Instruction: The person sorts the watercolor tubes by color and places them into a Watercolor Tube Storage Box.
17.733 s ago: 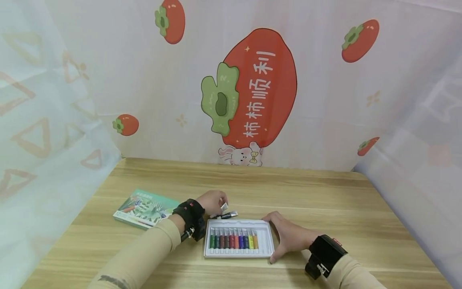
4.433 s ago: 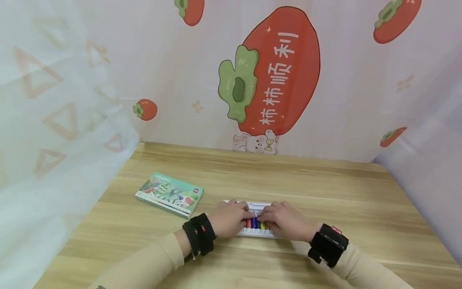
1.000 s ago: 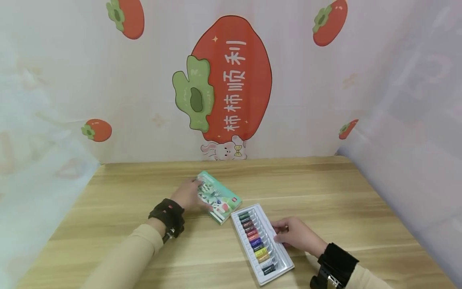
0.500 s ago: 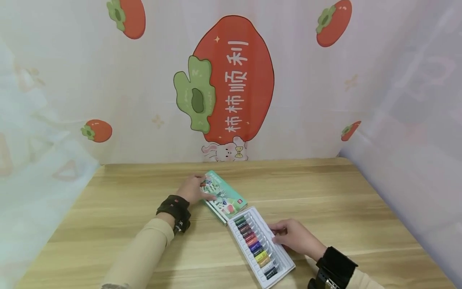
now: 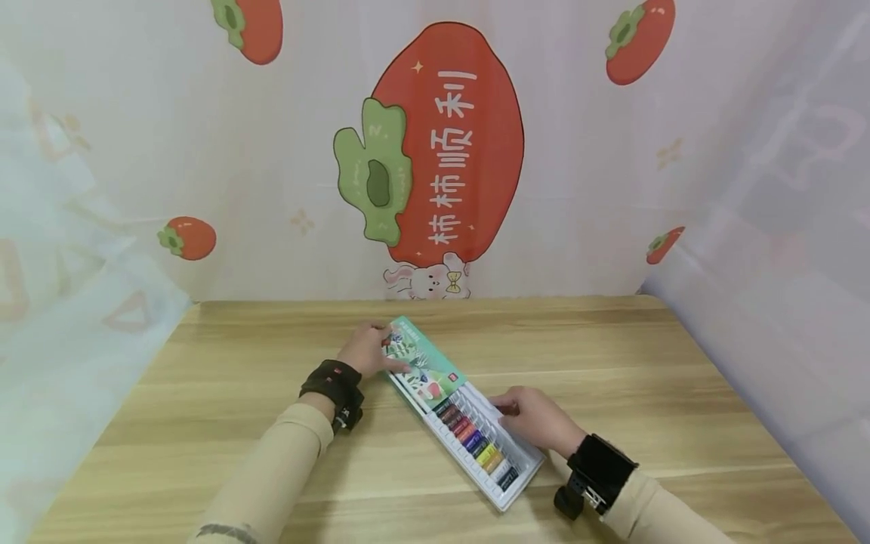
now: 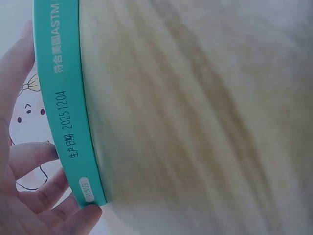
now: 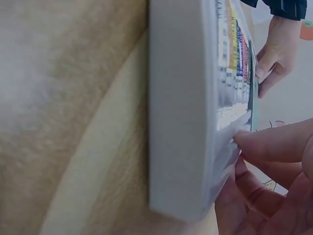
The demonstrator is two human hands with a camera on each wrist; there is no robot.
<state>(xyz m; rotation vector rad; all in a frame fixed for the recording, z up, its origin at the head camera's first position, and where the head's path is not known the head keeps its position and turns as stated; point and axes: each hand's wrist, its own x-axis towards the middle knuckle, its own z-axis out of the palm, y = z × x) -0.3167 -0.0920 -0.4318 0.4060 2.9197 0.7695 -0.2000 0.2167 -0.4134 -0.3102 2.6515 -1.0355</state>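
Observation:
A green paint box (image 5: 423,361) with a plant print lies slanted on the table, its lower right end meeting a white plastic tray (image 5: 529,452). The tray's upper left end is hidden in or under the box. Paint tubes (image 5: 479,442) of many colours lie side by side in the tray. My left hand (image 5: 365,352) grips the box by its far left part; in the left wrist view the fingers curl round its green side (image 6: 63,105). My right hand (image 5: 540,420) pinches the tray's right long edge, with the thumb on top in the right wrist view.
The wooden table (image 5: 272,332) reaches back to a white curtain (image 5: 578,227) printed with persimmons. More pale curtain hangs at the left and right sides.
Earlier the left hand handled loose tubes beside the tray, while the box lay at left. Over the last second the tray has moved up-left, its end passing into or under the box.

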